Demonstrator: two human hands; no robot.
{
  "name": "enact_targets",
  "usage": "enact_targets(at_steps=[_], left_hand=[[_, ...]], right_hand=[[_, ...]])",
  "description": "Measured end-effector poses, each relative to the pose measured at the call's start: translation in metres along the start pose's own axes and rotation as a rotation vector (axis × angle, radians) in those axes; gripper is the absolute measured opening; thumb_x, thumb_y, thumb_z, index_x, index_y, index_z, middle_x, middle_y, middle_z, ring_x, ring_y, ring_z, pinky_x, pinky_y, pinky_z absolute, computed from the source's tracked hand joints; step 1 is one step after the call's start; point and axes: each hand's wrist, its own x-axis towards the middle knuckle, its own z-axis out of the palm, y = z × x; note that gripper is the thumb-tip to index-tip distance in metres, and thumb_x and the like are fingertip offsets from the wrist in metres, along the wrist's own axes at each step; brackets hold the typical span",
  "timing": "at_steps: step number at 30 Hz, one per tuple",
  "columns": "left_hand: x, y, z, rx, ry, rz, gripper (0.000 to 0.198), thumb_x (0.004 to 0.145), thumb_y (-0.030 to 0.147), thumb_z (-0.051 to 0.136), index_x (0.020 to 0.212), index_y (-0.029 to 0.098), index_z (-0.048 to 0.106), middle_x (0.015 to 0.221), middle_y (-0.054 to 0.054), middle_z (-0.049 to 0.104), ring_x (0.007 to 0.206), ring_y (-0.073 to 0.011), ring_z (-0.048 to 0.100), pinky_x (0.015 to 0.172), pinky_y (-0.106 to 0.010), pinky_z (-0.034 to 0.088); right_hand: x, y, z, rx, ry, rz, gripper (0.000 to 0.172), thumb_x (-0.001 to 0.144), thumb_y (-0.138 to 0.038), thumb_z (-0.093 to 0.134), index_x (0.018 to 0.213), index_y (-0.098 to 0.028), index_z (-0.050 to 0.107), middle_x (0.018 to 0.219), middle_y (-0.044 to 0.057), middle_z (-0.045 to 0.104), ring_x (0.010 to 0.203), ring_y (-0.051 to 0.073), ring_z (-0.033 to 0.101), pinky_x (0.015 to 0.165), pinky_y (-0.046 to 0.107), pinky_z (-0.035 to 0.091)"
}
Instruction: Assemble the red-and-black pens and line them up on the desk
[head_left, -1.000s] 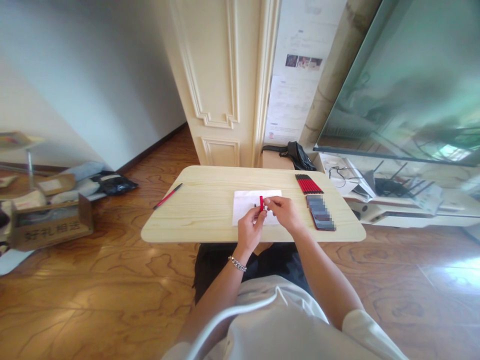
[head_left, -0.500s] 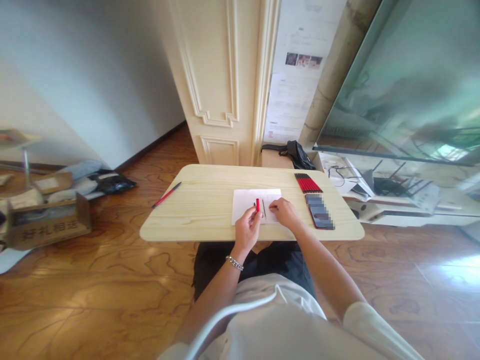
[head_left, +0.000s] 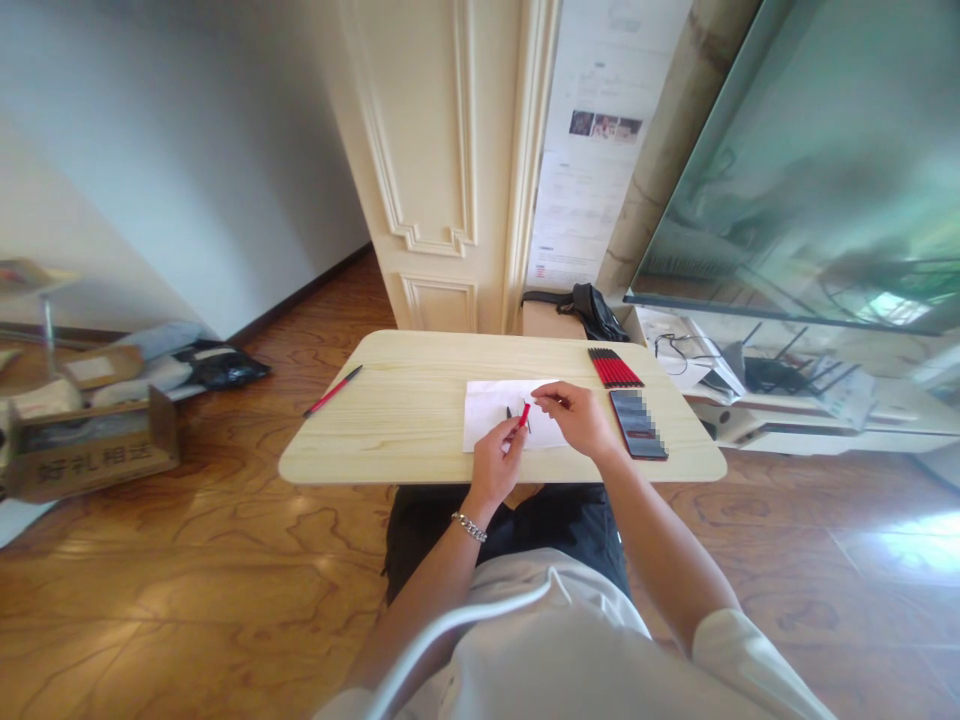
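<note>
My left hand (head_left: 498, 458) is closed around a red pen barrel (head_left: 524, 415), which points up and slightly to the right over a white sheet of paper (head_left: 478, 408). My right hand (head_left: 576, 415) is pinched just right of the barrel's upper end. Whatever its fingertips hold is too small to make out. A small black pen part (head_left: 508, 412) shows beside the left fingers. Behind the barrel, a thin dark pen refill (head_left: 529, 427) lies partly hidden on the paper.
A red and black pen (head_left: 333, 391) lies on the left of the pale table (head_left: 405, 400). A row of several red and black pens (head_left: 616, 368) is at the right, with a phone (head_left: 637, 424) nearer me. An open cardboard box (head_left: 97, 445) stands on the floor at left.
My right hand has lifted off the paper and moved up towards the barrel's upper end. The red barrel in my left hand has tipped to the right.
</note>
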Motion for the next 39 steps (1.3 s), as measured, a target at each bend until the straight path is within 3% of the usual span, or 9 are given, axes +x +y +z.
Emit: enact_targets(at_steps=[9, 19, 28, 33, 39], left_hand=[[0.0, 0.001, 0.0, 0.043, -0.017, 0.018, 0.031, 0.088, 0.042, 0.056, 0.108, 0.023, 0.07, 0.1, -0.008, 0.073, 0.085, -0.0205, 0.068, 0.082, -0.032, 0.053], [0.0, -0.007, 0.0, 0.183, -0.053, 0.101, 0.031, 0.093, 0.038, 0.049, 0.112, 0.021, 0.067, 0.104, -0.006, 0.072, 0.087, -0.0183, 0.067, 0.08, -0.03, 0.054], [0.0, -0.005, -0.001, 0.114, -0.05, 0.094, 0.03, 0.092, 0.038, 0.053, 0.111, 0.021, 0.068, 0.103, -0.007, 0.072, 0.088, -0.0201, 0.068, 0.083, -0.032, 0.053], [0.001, -0.006, -0.001, -0.007, -0.037, 0.029, 0.032, 0.09, 0.04, 0.055, 0.112, 0.019, 0.066, 0.101, -0.008, 0.073, 0.091, -0.0211, 0.069, 0.087, -0.034, 0.053], [0.001, -0.011, 0.001, -0.133, 0.011, -0.007, 0.031, 0.09, 0.041, 0.055, 0.11, 0.018, 0.064, 0.1, -0.009, 0.072, 0.096, -0.0217, 0.068, 0.089, -0.035, 0.053]], right_hand=[[-0.004, -0.019, -0.003, -0.286, -0.047, -0.123, 0.017, 0.087, -0.022, 0.057, 0.093, -0.021, 0.073, 0.094, 0.005, 0.072, 0.091, 0.018, 0.065, 0.085, 0.029, 0.047], [0.002, -0.012, -0.01, -0.264, -0.118, -0.231, 0.014, 0.084, -0.018, 0.064, 0.091, -0.022, 0.075, 0.09, 0.004, 0.072, 0.084, 0.016, 0.066, 0.077, 0.027, 0.048], [0.002, -0.003, -0.009, -0.189, -0.159, -0.137, 0.014, 0.083, -0.023, 0.066, 0.093, -0.023, 0.075, 0.094, 0.004, 0.073, 0.085, 0.017, 0.065, 0.073, 0.026, 0.048], [0.006, 0.018, -0.005, -0.127, -0.165, -0.043, 0.023, 0.084, -0.025, 0.062, 0.105, -0.021, 0.072, 0.091, 0.004, 0.073, 0.079, 0.016, 0.065, 0.071, 0.026, 0.048], [0.021, 0.052, 0.011, -0.465, -0.129, 0.159, 0.018, 0.083, -0.024, 0.061, 0.095, -0.02, 0.074, 0.091, 0.005, 0.074, 0.083, 0.017, 0.066, 0.076, 0.026, 0.045]])
